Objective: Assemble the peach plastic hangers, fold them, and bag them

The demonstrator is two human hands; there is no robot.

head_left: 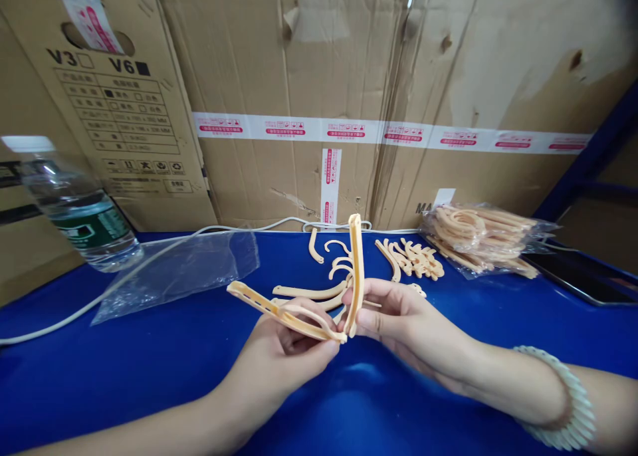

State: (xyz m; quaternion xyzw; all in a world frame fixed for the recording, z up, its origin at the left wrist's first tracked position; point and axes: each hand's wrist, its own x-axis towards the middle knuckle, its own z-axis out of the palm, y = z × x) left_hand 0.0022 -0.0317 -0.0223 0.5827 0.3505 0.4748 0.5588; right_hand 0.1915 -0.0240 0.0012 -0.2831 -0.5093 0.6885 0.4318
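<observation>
My left hand (284,353) pinches a long flat peach plastic strip (269,306) that points left and slightly up. My right hand (399,320) grips a second peach plastic strip (355,270), held nearly upright. The two strips meet end to end near my fingertips, forming a V above the blue table (149,369). A pale beaded bracelet (573,403) circles my right wrist. Several loose curved peach pieces (329,270) lie on the table just behind my hands.
A small heap of peach hooks (413,258) and a clear bag full of peach parts (481,238) lie at the back right. An empty clear bag (184,266), a white cable (100,290) and a water bottle (74,207) sit left. Cardboard boxes (319,97) wall the back.
</observation>
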